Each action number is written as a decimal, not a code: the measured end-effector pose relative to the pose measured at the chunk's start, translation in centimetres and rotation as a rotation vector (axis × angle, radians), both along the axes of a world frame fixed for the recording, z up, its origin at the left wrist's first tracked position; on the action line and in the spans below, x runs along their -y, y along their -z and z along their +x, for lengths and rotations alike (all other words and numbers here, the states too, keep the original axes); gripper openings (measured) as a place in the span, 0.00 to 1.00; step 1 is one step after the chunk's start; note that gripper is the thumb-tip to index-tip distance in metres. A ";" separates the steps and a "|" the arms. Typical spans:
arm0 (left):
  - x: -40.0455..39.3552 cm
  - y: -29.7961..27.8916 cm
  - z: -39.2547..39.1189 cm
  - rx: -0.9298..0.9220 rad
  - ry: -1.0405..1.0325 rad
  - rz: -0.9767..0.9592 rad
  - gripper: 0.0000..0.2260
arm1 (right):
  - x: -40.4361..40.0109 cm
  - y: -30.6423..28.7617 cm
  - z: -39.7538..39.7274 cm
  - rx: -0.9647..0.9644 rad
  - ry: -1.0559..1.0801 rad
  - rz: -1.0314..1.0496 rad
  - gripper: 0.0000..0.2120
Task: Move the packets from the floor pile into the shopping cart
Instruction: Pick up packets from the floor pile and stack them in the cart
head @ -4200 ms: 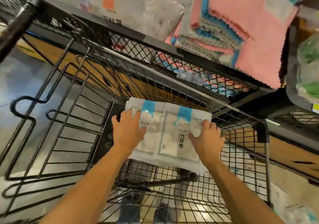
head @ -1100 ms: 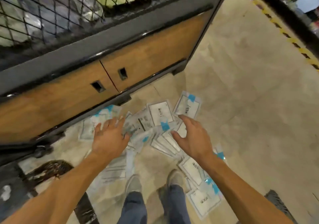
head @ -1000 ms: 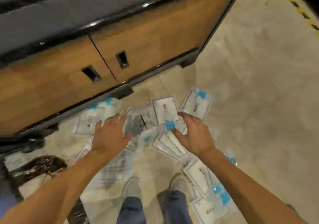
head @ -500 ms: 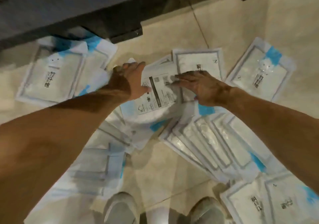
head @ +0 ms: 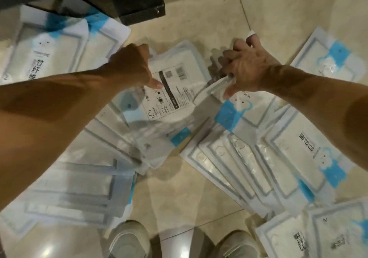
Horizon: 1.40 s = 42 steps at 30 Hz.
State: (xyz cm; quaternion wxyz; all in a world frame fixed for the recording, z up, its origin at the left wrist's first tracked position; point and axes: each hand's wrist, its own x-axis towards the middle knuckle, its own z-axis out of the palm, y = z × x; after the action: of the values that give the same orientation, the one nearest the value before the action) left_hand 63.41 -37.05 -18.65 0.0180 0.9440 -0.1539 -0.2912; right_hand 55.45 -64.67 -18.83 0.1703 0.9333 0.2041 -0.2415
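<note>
Flat glossy plastic packets (head: 229,158) strewn over beige tile floor (head: 191,190), overlapping, some under dark cabinet base (head: 137,9). Bare tile gap between fans, by grey shoes (head: 129,239). Left hand (head: 131,66) grips label-side packet (head: 175,86) edge; right hand (head: 249,68) pinches neighbouring packet's rim. Cart unseen.

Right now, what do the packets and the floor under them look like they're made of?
Packets: thin glossy plastic film, judging by the glare and the crumple where the right hand pinches an edge; the white filling looks like folded cloth, uncertain. Floor: beige polished tile, probably ceramic or stone, with grout lines and soft reflections.
</note>
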 end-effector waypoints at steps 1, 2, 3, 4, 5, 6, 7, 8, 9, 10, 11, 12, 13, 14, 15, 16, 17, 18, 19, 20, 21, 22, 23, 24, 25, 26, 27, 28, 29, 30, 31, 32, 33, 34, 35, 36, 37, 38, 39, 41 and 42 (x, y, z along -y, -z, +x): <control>-0.8 -0.4 0.2 0.028 -0.008 0.021 0.38 | 0.4 -0.2 -0.2 -0.015 0.034 0.056 0.39; -1.6 -0.9 0.4 0.062 -0.011 0.038 0.35 | 0.8 -0.4 -0.4 -0.034 0.067 0.104 0.37; -2.4 -1.4 0.4 0.093 -0.026 0.050 0.32 | 1.2 -0.6 -0.7 -0.047 0.098 0.136 0.36; -3.3 -1.9 0.4 0.112 -0.056 0.054 0.30 | 1.4 -0.9 -0.8 -0.049 0.131 0.155 0.34; -4.2 -2.4 0.3 0.104 -0.094 0.045 0.28 | 1.7 -1.3 -1.1 -0.039 0.172 0.181 0.34; -5.0 -2.9 0.0 0.055 -0.144 -0.007 0.26 | 1.8 -1.6 -1.4 -0.020 0.226 0.224 0.34; -5.7 -3.3 -0.3 -0.029 -0.212 -0.108 0.25 | 1.9 -2.0 -1.7 0.001 0.283 0.266 0.34; -6.3 -3.9 -0.9 -0.137 -0.296 -0.242 0.24 | 1.8 -2.5 -1.9 0.008 0.348 0.314 0.33; -6.8 -4.4 -1.6 -0.243 -0.391 -0.376 0.22 | 1.7 -3.1 -2.1 -0.012 0.420 0.356 0.33; -7.4 -5.0 -2.2 -0.320 -0.468 -0.492 0.20 | 1.4 -4.1 -2.3 -0.059 0.523 0.427 0.32; -7.9 -5.6 -2.9 -0.353 -0.520 -0.580 0.18 | 1.0 -5.2 -2.5 -0.125 0.658 0.531 0.30; -8.5 -6.2 -3.6 -0.366 -0.562 -0.650 0.18 | 0.6 -6.3 -2.8 -0.191 0.805 0.666 0.25; -8.9 -6.9 -4.1 -0.377 -0.611 -0.710 0.18 | 0.5 -7.1 -3.2 -0.235 0.928 0.776 0.21; -9.3 -7.7 -4.6 -0.391 -0.657 -0.755 0.19 | 0.2 -8.1 -3.8 -0.262 1.028 0.880 0.18; -9.6 -8.7 -5.1 -0.408 -0.692 -0.787 0.18 | 0.1 -9.0 -4.4 -0.269 1.107 0.974 0.15; -10.0 -9.9 -5.5 -0.419 -0.716 -0.808 0.16 | -0.3 -10.2 -5.1 -0.274 1.182 1.079 0.10; -10.3 -11.3 -5.9 -0.416 -0.734 -0.822 0.15 | -0.6 -11.2 -5.8 -0.275 1.257 1.170 0.10; -10.7 -12.7 -6.2 -0.394 -0.738 -0.822 0.15 | -1.0 -12.5 -6.3 -0.282 1.340 1.247 0.14; -11.0 -14.2 -6.5 -0.369 -0.732 -0.821 0.14 | -1.2 -13.7 -6.8 -0.288 1.424 1.308 0.17; -11.3 -15.8 -6.7 -0.349 -0.740 -0.823 0.15 | -1.5 -15.3 -7.3 -0.296 1.493 1.372 0.19; -11.5 -17.7 -6.9 -0.340 -0.771 -0.832 0.15 | -1.8 -17.0 -7.8 -0.306 1.537 1.429 0.20; -11.8 -19.6 -7.0 -0.335 -0.816 -0.844 0.15 | -2.0 -18.9 -8.2 -0.311 1.565 1.474 0.21; -12.0 -21.6 -7.1 -0.334 -0.874 -0.867 0.15 | -2.3 -21.1 -8.6 -0.312 1.590 1.504 0.22; -12.4 -23.6 -7.4 -0.330 -0.939 -0.888 0.17 | -2.6 -23.6 -8.9 -0.303 1.617 1.526 0.22; -12.7 -25.9 -7.4 -0.322 -0.996 -0.905 0.20 | -2.9 -26.2 -9.1 -0.293 1.635 1.544 0.22; -13.2 -28.3 -7.6 -0.331 -1.034 -0.913 0.23 | -3.2 -29.0 -9.2 -0.282 1.649 1.559 0.22; -13.6 -31.0 -7.8 -0.362 -1.044 -0.927 0.25 | -3.5 -32.0 -9.2 -0.270 1.659 1.567 0.21; -14.1 -33.8 -7.9 -0.421 -1.036 -0.940 0.27 | -4.0 -35.0 -9.0 -0.252 1.673 1.574 0.20; -14.5 -36.8 -8.0 -0.475 -1.028 -0.952 0.28 | -4.4 -38.2 -8.7 -0.229 1.684 1.586 0.18; -15.0 -39.6 -7.9 -0.502 -1.023 -0.974 0.26 | -4.8 -41.5 -8.3 -0.200 1.690 1.604 0.16; -15.4 -42.6 -8.0 -0.490 -1.016 -1.006 0.23 | -5.3 -44.8 -7.8 -0.178 1.684 1.626 0.15; -15.7 -45.7 -7.9 -0.455 -1.016 -1.030 0.20 | -5.9 -48.3 -7.2 -0.166 1.676 1.644 0.15; -16.0 -48.6 -7.8 -0.404 -1.015 -1.053 0.19 | -6.6 -51.7 -6.6 -0.159 1.667 1.663 0.15; -16.5 -51.6 -7.7 -0.367 -1.017 -1.065 0.20 | -7.4 -55.2 -6.0 -0.154 1.657 1.681 0.15; -17.0 -54.4 -7.6 -0.345 -1.017 -1.088 0.21 | -8.3 -58.6 -5.5 -0.147 1.642 1.705 0.16; -17.6 -57.2 -7.6 -0.330 -1.027 -1.109 0.21 | -9.2 -61.8 -4.9 -0.135 1.628 1.729 0.16; -18.4 -60.0 -7.7 -0.319 -1.029 -1.130 0.22 | -10.3 -64.9 -4.6 -0.126 1.615 1.750 0.16; -19.4 -62.9 -7.9 -0.303 -1.027 -1.147 0.22 | -11.4 -68.0 -4.2 -0.123 1.592 1.764 0.16; -20.4 -65.7 -8.0 -0.280 -1.017 -1.163 0.21 | -12.6 -71.0 -3.8 -0.128 1.564 1.774 0.16; -22.7 -71.2 -8.4 -0.243 -1.001 -1.196 0.22 | -15.2 -76.6 -3.4 -0.118 1.515 1.788 0.17; -24.0 -73.8 -8.7 -0.224 -1.001 -1.217 0.23 | -16.5 -79.3 -3.3 -0.106 1.487 1.796 0.16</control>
State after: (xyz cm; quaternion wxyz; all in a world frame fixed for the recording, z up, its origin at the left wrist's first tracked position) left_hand 54.74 -13.08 55.19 0.6747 0.6905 0.1593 -0.2064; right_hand 52.11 -48.14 60.45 -0.7434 0.5967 -0.2886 -0.0891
